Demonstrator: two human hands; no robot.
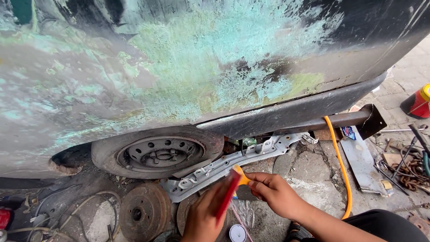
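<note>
Outdoor repair spot on rough stone paving, with a sanded car body panel (188, 67) smeared in patchy green filler taking up most of the view. Down low, the left hand (204, 215) has its fingers clenched around a flat red spreader (227, 195), held edge-on, and the right hand (273, 192) is grasping a small orange scraper (242, 175) that touches the red one near its top, so the two tools meet just in front of the knees. To do this well I'd keep the blades flat against each other and draw slow, so nothing drips off the edge. It's pretty cluttered: a wheel (156, 152) lies flat under the sill, a grey metal bracket (233, 163) runs right behind the hands, a rusty brake drum (143, 213) sits to the left, an orange hose (342, 170) snakes along the right, and a chain (410, 177) lies with loose tools past it. A small round tin (237, 233) sits below the hands.
</note>
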